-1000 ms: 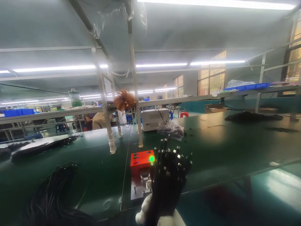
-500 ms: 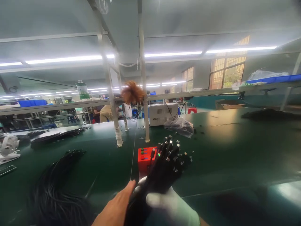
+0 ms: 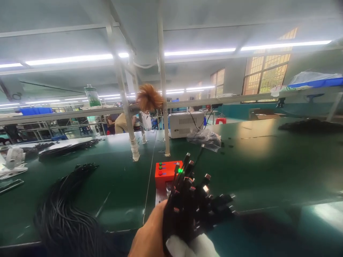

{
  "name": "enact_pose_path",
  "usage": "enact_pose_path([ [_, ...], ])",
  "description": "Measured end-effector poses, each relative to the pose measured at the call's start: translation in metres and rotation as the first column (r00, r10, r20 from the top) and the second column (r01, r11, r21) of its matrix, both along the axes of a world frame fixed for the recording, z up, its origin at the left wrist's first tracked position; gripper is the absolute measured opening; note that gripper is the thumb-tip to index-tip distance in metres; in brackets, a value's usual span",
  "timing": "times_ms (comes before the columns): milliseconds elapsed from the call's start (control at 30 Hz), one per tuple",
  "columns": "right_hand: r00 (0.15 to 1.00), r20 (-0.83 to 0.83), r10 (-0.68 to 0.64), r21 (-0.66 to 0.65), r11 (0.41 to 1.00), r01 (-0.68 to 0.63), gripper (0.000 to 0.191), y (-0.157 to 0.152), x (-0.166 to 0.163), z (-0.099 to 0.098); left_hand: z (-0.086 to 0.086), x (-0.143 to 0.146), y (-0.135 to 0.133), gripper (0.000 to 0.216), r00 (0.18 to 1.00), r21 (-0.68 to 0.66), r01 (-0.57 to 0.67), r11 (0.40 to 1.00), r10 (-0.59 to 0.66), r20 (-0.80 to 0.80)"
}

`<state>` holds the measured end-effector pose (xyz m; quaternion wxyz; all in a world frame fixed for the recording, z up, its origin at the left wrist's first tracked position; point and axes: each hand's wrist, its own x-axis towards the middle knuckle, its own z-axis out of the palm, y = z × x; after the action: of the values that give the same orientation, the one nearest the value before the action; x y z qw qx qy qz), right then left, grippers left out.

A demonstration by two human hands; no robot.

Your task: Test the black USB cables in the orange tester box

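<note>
A thick bundle of black USB cables (image 3: 184, 207) stands up in front of me, its metal plugs fanned out at the top and toward the right. My left hand (image 3: 151, 232), bare, is closed round the bundle's left side; some of its fingers are hidden behind the cables. From the right, my right hand (image 3: 195, 246) in a white glove grips the same bundle low down, with the thumb across the front. Just behind the plugs sits a red box (image 3: 167, 169) with green and red buttons and a lit green light.
Another heap of black cables (image 3: 66, 210) lies on the green table (image 3: 128, 189) at the left. Farther back are a white metal case (image 3: 184, 125), a clear plastic bag (image 3: 207, 139) and shelf posts (image 3: 165, 117). A small white fan (image 3: 15, 159) stands far left.
Both hands and the bundle have come lower and closer to me. The plugs are spread wider to the right, and more of the red box shows.
</note>
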<state>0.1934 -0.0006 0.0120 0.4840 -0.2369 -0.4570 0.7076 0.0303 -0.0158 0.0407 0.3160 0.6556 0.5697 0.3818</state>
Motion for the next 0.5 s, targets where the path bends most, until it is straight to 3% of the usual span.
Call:
enact_pose_path([
  [100, 1.000, 0.022, -0.004, -0.006, 1.000, 0.005, 0.046, -0.006, -0.002, 0.005, 0.009, 0.001, 0.003, 0.049, 0.991, -0.090, 0.046, 0.995, -0.034, 0.129],
  [267, 1.000, 0.000, 0.005, -0.023, 1.000, -0.005, 0.049, -0.004, -0.022, 0.016, 0.019, -0.022, 0.004, 0.035, 0.920, -0.276, 0.223, 0.935, -0.108, 0.377],
  [433, 0.993, -0.006, -0.114, -0.148, 0.983, 0.112, 0.059, 0.007, -0.037, 0.010, 0.013, -0.015, 0.012, 0.034, 0.910, -0.288, 0.238, 0.928, -0.109, 0.399],
  [500, 0.984, 0.030, -0.176, -0.219, 0.959, 0.178, 0.065, 0.009, -0.037, 0.007, 0.010, -0.005, 0.016, 0.047, 0.916, -0.244, 0.227, 0.943, -0.122, 0.382],
])
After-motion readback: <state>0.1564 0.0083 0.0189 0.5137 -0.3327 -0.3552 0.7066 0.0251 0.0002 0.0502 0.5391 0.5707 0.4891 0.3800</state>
